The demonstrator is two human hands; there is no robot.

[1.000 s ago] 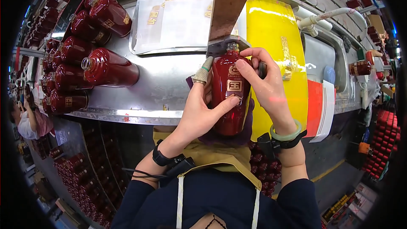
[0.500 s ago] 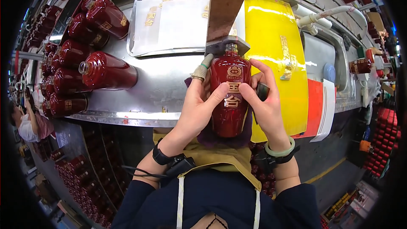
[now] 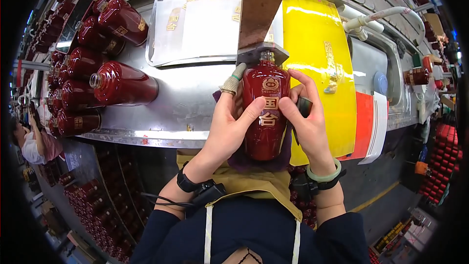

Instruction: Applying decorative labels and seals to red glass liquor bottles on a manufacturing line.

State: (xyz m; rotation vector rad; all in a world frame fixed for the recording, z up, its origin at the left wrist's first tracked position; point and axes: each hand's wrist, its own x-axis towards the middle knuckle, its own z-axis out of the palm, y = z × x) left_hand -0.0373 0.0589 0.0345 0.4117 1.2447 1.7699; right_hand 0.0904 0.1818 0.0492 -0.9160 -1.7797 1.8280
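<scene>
A glossy dark-red bottle (image 3: 265,143) lies before me, its clear neck away from me against a grey metal bracket (image 3: 279,55). Gold characters and an emblem run down its face. My left hand (image 3: 225,120) grips its left side, thumb on the gold characters; a knitted cover (image 3: 229,84) wraps one finger. My right hand (image 3: 311,122) grips the other side, thumb pressed beside the same characters. A dark rounded object (image 3: 304,106), its kind unclear, is tucked in my right hand. Purple cloth (image 3: 239,160) shows under the bottle.
Several red bottles (image 3: 124,83) stand at the left of the metal bench (image 3: 171,93). A metal tray (image 3: 152,44) holds white sheets with gold decals. A brown post (image 3: 261,10) rises ahead. To the right are a yellow sheet (image 3: 317,34), white strips (image 3: 376,127) and a sink (image 3: 391,63).
The bottle has turned slightly, and its emblem and gold characters sit a little further right and nearer me. Both hands keep their grip, with the thumbs shifted slightly.
</scene>
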